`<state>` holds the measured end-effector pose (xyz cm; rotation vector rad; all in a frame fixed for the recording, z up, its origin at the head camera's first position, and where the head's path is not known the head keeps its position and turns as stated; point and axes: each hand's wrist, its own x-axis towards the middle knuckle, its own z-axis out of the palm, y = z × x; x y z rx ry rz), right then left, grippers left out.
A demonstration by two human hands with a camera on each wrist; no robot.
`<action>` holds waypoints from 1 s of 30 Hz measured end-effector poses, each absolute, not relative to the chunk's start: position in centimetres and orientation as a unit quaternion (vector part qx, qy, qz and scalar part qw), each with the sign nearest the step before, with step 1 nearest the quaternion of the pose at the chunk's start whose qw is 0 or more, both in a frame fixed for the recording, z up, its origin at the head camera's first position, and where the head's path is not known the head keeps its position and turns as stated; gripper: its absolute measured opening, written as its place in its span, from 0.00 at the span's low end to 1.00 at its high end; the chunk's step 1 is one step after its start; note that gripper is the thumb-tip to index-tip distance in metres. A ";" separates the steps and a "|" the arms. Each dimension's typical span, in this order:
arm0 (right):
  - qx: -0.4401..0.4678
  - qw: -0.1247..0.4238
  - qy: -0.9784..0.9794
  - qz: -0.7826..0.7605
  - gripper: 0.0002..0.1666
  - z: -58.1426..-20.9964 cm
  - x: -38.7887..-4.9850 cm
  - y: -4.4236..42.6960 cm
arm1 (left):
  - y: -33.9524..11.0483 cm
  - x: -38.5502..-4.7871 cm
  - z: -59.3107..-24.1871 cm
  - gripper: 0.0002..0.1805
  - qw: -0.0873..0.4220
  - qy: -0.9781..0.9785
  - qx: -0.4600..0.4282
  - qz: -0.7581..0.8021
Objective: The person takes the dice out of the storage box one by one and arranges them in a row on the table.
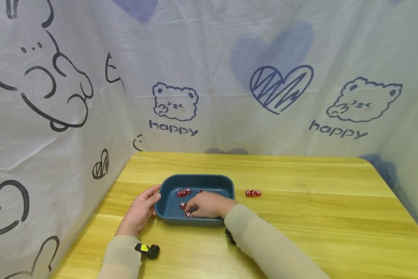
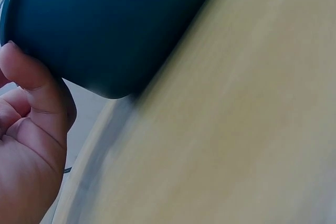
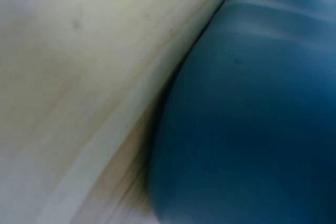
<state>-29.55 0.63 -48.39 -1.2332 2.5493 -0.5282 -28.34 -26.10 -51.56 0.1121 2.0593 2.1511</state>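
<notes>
A dark blue-green rectangular tray (image 1: 196, 221) sits on the table with several red dice (image 1: 182, 193) inside, mostly towards its left half. My left hand (image 1: 141, 207) grips the tray's left end, and in the left wrist view its thumb (image 2: 31, 72) lies against the outer wall near the rim. Over the tray's right wall my right hand (image 1: 209, 205) reaches in, fingers bent down. Its fingertips pinch a red die (image 1: 187, 214) near the front wall. Another die (image 1: 182, 205) lies just behind it. The right wrist view shows only the tray's outer wall (image 3: 252, 114), blurred.
Right of the tray, a short row of red dice (image 1: 253, 193) stands on the wooden table (image 1: 317, 217). A white printed cloth (image 1: 216, 108) hangs behind the table and along the left side. Both sleeves carry a black wrist device (image 1: 149, 250).
</notes>
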 end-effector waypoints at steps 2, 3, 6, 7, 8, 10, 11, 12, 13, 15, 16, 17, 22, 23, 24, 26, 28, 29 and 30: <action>-0.422 0.127 0.878 -0.185 0.11 -48.3 -29.5 0.7 | -26.1 -28.3 -51.5 0.26 0.081 0.689 0.037 0.719; -0.421 0.126 0.879 -0.186 0.12 -48.2 -29.4 0.8 | -26.1 -28.4 -51.5 0.26 0.082 0.689 0.037 0.720; -0.417 0.121 0.880 -0.190 0.12 -47.8 -29.3 0.9 | -26.1 -28.4 -51.5 0.26 0.083 0.687 0.040 0.721; -0.416 0.120 0.881 -0.191 0.12 -47.7 -29.2 1.0 | -26.1 -28.4 -51.5 0.26 0.082 0.687 0.040 0.720; -0.414 0.119 0.882 -0.192 0.13 -47.6 -29.1 1.0 | -26.1 -28.4 -51.5 0.26 0.081 0.688 0.041 0.720; -0.408 0.118 0.884 -0.195 0.13 -47.4 -29.0 1.2 | -26.1 -28.3 -51.5 0.26 0.081 0.689 0.043 0.719; -0.404 0.117 0.885 -0.197 0.13 -47.2 -28.9 1.3 | -26.1 -28.3 -51.5 0.26 0.080 0.689 0.043 0.719; -0.400 0.117 0.887 -0.197 0.12 -47.1 -28.8 1.5 | -26.1 -28.3 -51.5 0.26 0.079 0.690 0.043 0.718; -0.395 0.117 0.890 -0.197 0.12 -47.0 -28.7 1.6 | -26.1 -28.3 -51.6 0.26 0.080 0.690 0.043 0.718; -0.386 0.115 0.895 -0.193 0.12 -46.7 -28.7 1.9 | -26.1 -28.3 -51.6 0.26 0.081 0.689 0.043 0.719; -0.381 0.114 0.898 -0.190 0.12 -46.6 -28.6 2.1 | -26.0 -28.3 -51.6 0.26 0.080 0.688 0.042 0.720; -0.378 0.110 0.900 -0.187 0.12 -46.5 -28.6 2.2 | -26.0 -28.3 -51.6 0.26 0.081 0.687 0.042 0.721; -0.373 0.101 0.905 -0.179 0.13 -46.0 -28.8 2.8 | -26.1 -28.3 -51.6 0.26 0.083 0.691 0.044 0.717; -0.374 0.099 0.905 -0.180 0.13 -46.0 -28.8 2.9 | -26.2 -28.2 -51.5 0.26 0.085 0.693 0.045 0.714; -0.374 0.097 0.904 -0.181 0.13 -45.9 -28.8 3.0 | -26.2 -28.2 -51.5 0.27 0.085 0.695 0.045 0.713; -0.372 0.090 0.905 -0.186 0.14 -45.9 -28.8 3.2 | -26.2 -28.1 -51.3 0.27 0.085 0.697 0.045 0.711; -0.369 0.082 0.906 -0.193 0.14 -45.8 -28.8 3.4 | -26.2 -28.1 -51.2 0.27 0.086 0.697 0.046 0.710; -0.367 0.078 0.906 -0.198 0.15 -45.8 -28.7 3.6 | -26.2 -28.1 -51.1 0.27 0.086 0.697 0.046 0.710; -0.364 0.074 0.906 -0.201 0.15 -45.6 -28.7 3.7 | -26.3 -28.1 -51.1 0.27 0.086 0.697 0.046 0.711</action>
